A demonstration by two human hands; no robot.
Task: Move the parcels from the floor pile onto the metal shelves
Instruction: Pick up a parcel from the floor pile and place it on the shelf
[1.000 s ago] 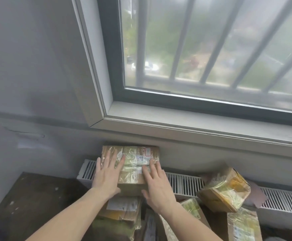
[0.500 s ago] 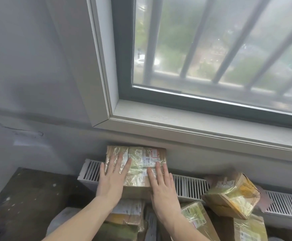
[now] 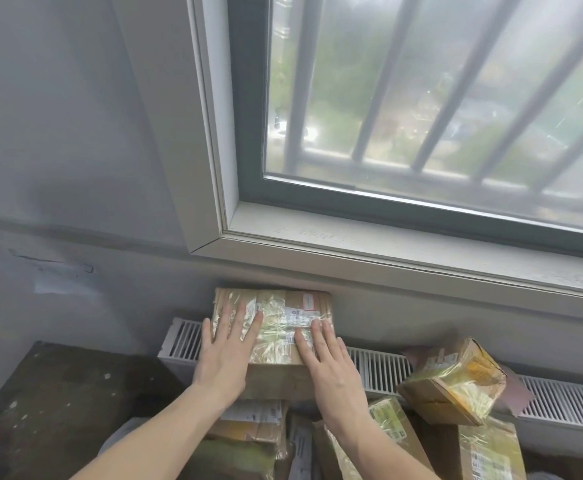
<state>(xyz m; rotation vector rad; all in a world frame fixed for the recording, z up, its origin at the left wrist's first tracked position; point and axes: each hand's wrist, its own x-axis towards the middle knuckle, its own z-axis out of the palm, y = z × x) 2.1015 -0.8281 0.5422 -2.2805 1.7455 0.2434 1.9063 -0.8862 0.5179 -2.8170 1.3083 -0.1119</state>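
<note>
Both hands flat on top parcel of pile under window; no grasp yet.

Parcel [image 3: 285,327]: cardboard box wrapped in glossy tape, top of the stack, far edge against the wall, over the radiator [image 3: 383,370]. Left hand [image 3: 226,351] and right hand [image 3: 324,358] lie on its upper face, fingers [image 3: 240,320] straight, holding nothing. Judged stiff and fairly light; the tape film looks slick, so palms on top may slide. Better hold: the two short side faces or under the near bottom edge, on bare cardboard. Shelves not in view.
</note>
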